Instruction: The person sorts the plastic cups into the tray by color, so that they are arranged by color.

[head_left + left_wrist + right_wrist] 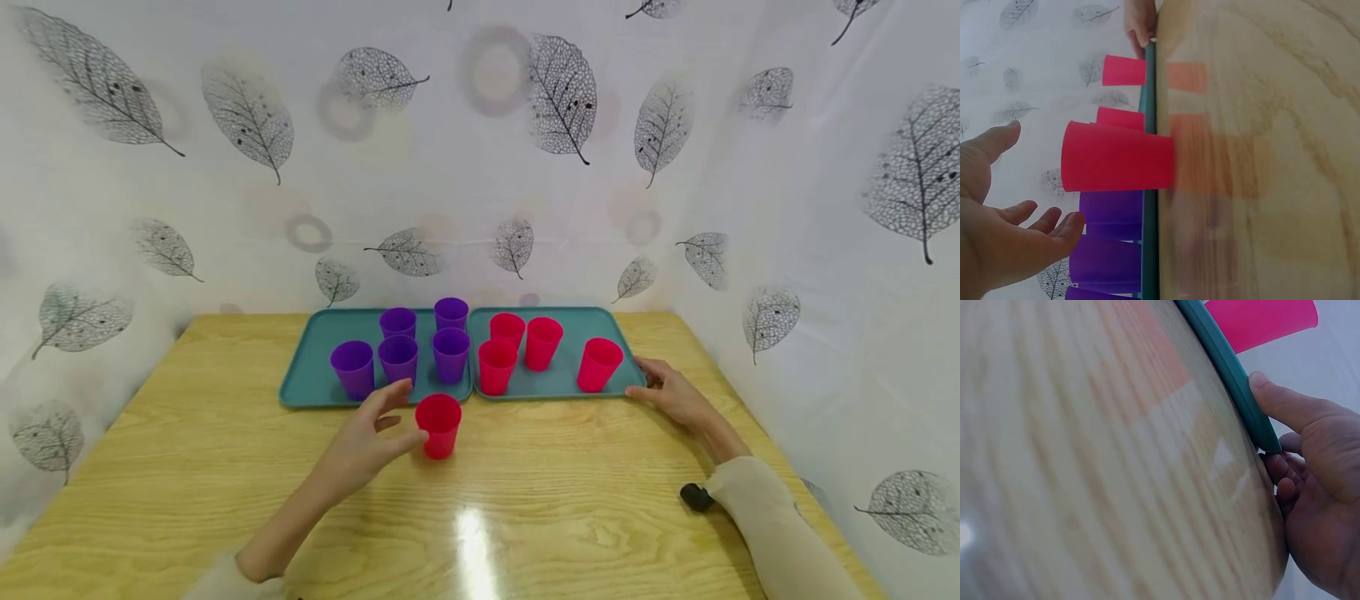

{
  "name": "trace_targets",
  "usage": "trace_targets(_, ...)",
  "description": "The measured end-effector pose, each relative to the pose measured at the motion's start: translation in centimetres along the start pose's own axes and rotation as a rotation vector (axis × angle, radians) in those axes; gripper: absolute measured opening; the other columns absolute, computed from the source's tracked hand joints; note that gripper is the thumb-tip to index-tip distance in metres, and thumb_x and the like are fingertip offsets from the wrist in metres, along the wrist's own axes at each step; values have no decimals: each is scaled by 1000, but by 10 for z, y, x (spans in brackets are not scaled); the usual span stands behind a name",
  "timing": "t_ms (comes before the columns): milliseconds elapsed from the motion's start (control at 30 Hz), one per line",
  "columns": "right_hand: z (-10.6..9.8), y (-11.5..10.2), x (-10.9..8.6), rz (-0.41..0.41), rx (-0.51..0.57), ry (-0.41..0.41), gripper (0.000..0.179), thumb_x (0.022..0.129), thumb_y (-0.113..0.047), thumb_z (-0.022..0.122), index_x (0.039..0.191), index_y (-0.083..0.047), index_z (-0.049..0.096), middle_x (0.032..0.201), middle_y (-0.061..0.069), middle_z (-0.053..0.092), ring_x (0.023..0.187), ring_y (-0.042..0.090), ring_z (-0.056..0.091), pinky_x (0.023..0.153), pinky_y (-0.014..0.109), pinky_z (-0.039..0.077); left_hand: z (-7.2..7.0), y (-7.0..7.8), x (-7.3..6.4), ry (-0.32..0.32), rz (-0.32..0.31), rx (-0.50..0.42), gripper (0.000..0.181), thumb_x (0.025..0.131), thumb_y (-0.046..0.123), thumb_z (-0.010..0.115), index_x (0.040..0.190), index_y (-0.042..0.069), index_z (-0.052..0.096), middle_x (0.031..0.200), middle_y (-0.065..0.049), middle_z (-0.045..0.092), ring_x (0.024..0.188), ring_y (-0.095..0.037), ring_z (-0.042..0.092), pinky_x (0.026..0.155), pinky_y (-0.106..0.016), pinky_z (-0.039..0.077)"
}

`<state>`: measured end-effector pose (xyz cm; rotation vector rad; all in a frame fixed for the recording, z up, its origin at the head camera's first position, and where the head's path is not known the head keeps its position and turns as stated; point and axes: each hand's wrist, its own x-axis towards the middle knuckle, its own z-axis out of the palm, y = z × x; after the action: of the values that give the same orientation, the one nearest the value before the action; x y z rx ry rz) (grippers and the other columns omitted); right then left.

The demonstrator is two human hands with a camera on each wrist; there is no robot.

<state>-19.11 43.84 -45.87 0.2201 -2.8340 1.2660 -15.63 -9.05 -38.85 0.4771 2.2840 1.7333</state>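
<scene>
A red cup (438, 427) stands upright on the table in front of the trays. Beside it is my left hand (367, 437), thumb and fingers spread apart; the left wrist view shows a gap between that hand (1016, 225) and the red cup (1119, 157). With my right hand (675, 396) I grip the near right corner of the right teal tray (558, 390). In the right wrist view the thumb lies on the tray's rim (1238, 381) and the fingers curl under the corner. Several red cups (598, 364) stand on this tray.
The left teal tray (307, 367) adjoins the right one and bears several purple cups (352, 371). Both trays stand at the back of the wooden table (570, 492), near a leaf-patterned white sheet (450, 167). A small black object (697, 497) sits by the right sleeve.
</scene>
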Motion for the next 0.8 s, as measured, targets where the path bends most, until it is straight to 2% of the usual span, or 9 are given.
trace_targets(200, -1, -21, -6, 7, 13, -1, 66, 97, -3, 71, 150, 18, 37, 119, 32, 53, 91, 20, 47, 75, 23, 41, 11, -14, 8, 7, -64, -7, 81, 89, 13, 83, 155, -3, 39, 155, -24, 45, 141, -42, 45, 115, -54, 39)
trace_targets(367, -5, -43, -12, 16, 33, -14, 66, 97, -2, 70, 148, 20, 36, 117, 34, 52, 91, 20, 46, 75, 22, 40, 16, -19, 11, 18, -53, 1, 81, 88, 10, 84, 154, -6, 40, 154, -25, 47, 141, -41, 46, 114, -52, 41)
trace_targets(633, -5, -43, -12, 11, 13, -14, 67, 96, -3, 71, 148, 21, 36, 124, 35, 51, 91, 20, 47, 76, 22, 41, 21, -23, 11, 9, -52, -6, 81, 87, 9, 84, 153, -7, 40, 149, -26, 51, 136, -43, 51, 111, -53, 44)
trace_targets(800, -5, -42, -11, 19, 30, -8, 66, 96, -2, 71, 148, 20, 37, 123, 35, 51, 92, 22, 46, 77, 22, 40, 27, -26, 15, 28, -62, -33, 77, 86, 6, 85, 151, -6, 45, 141, -24, 57, 128, -43, 58, 106, -49, 50)
